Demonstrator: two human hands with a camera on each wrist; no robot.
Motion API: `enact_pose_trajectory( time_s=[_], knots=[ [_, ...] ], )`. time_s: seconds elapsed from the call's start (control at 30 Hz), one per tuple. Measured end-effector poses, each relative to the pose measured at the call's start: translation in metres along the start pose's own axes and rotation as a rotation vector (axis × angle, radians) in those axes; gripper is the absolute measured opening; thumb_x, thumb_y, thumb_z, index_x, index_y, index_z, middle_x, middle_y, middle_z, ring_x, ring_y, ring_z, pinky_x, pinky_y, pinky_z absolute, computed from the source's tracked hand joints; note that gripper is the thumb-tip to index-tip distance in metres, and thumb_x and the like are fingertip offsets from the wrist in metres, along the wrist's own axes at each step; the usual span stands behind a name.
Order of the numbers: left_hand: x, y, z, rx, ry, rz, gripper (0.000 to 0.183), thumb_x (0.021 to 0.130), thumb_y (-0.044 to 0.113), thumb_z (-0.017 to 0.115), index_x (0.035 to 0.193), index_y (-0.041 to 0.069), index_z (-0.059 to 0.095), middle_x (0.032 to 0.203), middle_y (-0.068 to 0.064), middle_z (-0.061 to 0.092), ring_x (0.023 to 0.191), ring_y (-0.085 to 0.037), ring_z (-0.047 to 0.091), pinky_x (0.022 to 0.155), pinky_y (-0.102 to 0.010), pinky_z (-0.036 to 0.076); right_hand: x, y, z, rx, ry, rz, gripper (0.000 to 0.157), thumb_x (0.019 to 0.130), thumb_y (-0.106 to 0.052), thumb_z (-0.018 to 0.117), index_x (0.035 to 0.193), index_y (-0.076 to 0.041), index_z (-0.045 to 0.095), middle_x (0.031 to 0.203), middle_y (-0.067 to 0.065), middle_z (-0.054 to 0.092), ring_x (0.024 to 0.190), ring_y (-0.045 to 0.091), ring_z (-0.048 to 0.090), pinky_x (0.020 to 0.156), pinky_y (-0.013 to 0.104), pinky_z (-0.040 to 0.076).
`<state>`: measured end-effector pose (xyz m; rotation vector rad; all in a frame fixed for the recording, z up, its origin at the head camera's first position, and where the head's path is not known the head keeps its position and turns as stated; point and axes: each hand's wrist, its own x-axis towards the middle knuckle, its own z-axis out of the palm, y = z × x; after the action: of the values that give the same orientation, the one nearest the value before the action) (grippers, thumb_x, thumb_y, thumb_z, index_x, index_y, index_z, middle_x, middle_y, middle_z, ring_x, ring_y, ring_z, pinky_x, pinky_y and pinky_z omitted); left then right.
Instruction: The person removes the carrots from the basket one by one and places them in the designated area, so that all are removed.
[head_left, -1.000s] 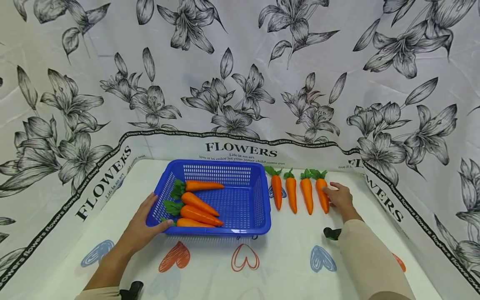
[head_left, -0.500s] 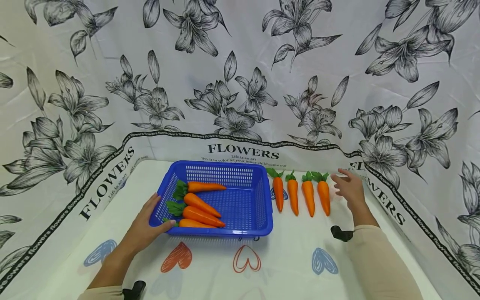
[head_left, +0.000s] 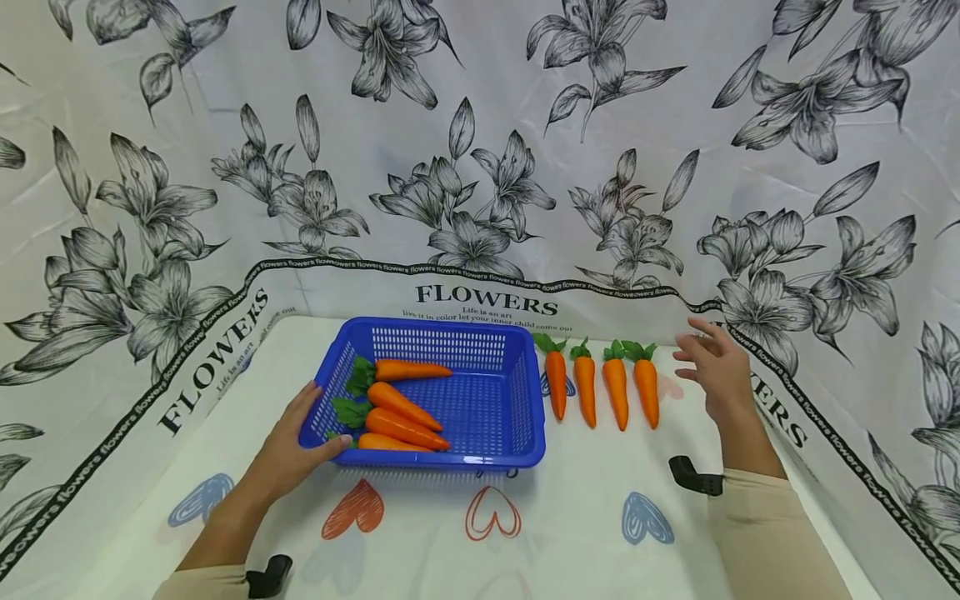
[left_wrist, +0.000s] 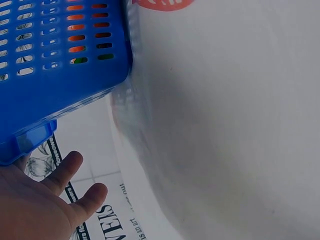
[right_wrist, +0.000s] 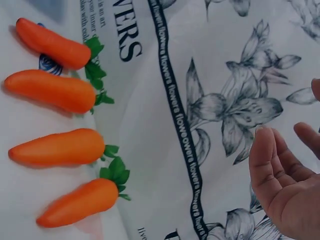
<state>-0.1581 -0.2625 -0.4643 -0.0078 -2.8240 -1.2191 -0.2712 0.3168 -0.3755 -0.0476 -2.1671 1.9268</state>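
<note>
With right hand [head_left: 716, 367] raised and empty, fingers apart, hovers just right of four carrots [head_left: 617, 393] in a row on the counter [head_left: 585, 492], right of the basket [head_left: 480, 408]. Spreads left hand [head_left: 292, 450] against the basket's left side, straight fingers outside, thumb over the near rim beside the other four carrots [head_left: 405, 429].

Could set a row carrot rolling into its neighbours with a clumsy brush, owing to round, smooth bodies. Could drag or tip the basket through uneven pressure on its left side. Might catch the leftmost leaves [head_left: 551, 342] on the far right rim; cannot tell touching from apart there.

Shows glossy orange tapers, ragged green tops, slotted blue plastic walls and a limp, flower-printed curtain [head_left: 480, 50].
</note>
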Motion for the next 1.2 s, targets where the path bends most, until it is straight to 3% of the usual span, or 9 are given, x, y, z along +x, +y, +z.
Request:
enact_pose_trajectory(
  time_s=[0.17, 0.27, 0.67, 0.9, 1.2],
  knots=[
    [0.0, 0.001, -0.001, -0.004, 0.004, 0.003, 0.1, 0.084, 0.049, 0.069, 0.157, 0.015, 0.01, 0.159, -0.017, 0.005, 0.137, -0.052, 0.015, 0.097, -0.075, 0.022, -0.016, -0.021, 0.007, 0.119, -0.024, -0.121, 0.05, 0.089, -0.021, 0.072, 0.136, -0.011, 0.056, 0.109, 0.005, 0.062, 0.082, 0.017, 0.064, 0.063, 0.025, 0.057],
    [0.0, 0.002, -0.001, -0.007, 0.005, 0.009, 0.1, 0.084, 0.049, 0.069, 0.156, 0.014, 0.01, 0.159, -0.017, 0.005, 0.137, -0.052, 0.015, 0.097, -0.075, 0.022, -0.026, -0.035, 0.012, 0.131, -0.045, -0.19, 0.047, 0.09, -0.017, 0.07, 0.135, -0.01, 0.056, 0.11, 0.007, 0.063, 0.084, 0.02, 0.063, 0.063, 0.026, 0.057],
    [0.003, 0.001, -0.003, -0.02, 0.012, 0.042, 0.099, 0.084, 0.047, 0.07, 0.156, 0.012, 0.011, 0.159, -0.017, 0.006, 0.137, -0.051, 0.016, 0.098, -0.074, 0.021, -0.053, -0.082, 0.045, 0.261, -0.223, -0.472, 0.043, 0.093, 0.003, 0.058, 0.135, 0.001, 0.052, 0.115, 0.023, 0.058, 0.09, 0.027, 0.06, 0.071, 0.028, 0.057],
    [0.003, 0.0, -0.003, -0.019, 0.013, 0.042, 0.099, 0.084, 0.047, 0.07, 0.156, 0.014, 0.011, 0.16, -0.016, 0.005, 0.137, -0.05, 0.015, 0.098, -0.074, 0.02, -0.059, -0.103, 0.076, 0.291, -0.251, -0.536, 0.041, 0.091, 0.006, 0.057, 0.132, 0.002, 0.055, 0.112, 0.025, 0.058, 0.089, 0.028, 0.062, 0.068, 0.029, 0.057],
    [0.001, 0.0, -0.002, -0.026, 0.005, 0.029, 0.099, 0.084, 0.048, 0.069, 0.156, 0.012, 0.012, 0.159, -0.017, 0.005, 0.137, -0.051, 0.015, 0.098, -0.074, 0.02, -0.056, -0.115, 0.123, 0.263, -0.371, -0.6, 0.043, 0.089, 0.006, 0.057, 0.132, 0.001, 0.055, 0.114, 0.03, 0.055, 0.092, 0.032, 0.06, 0.071, 0.029, 0.056]
  ],
)
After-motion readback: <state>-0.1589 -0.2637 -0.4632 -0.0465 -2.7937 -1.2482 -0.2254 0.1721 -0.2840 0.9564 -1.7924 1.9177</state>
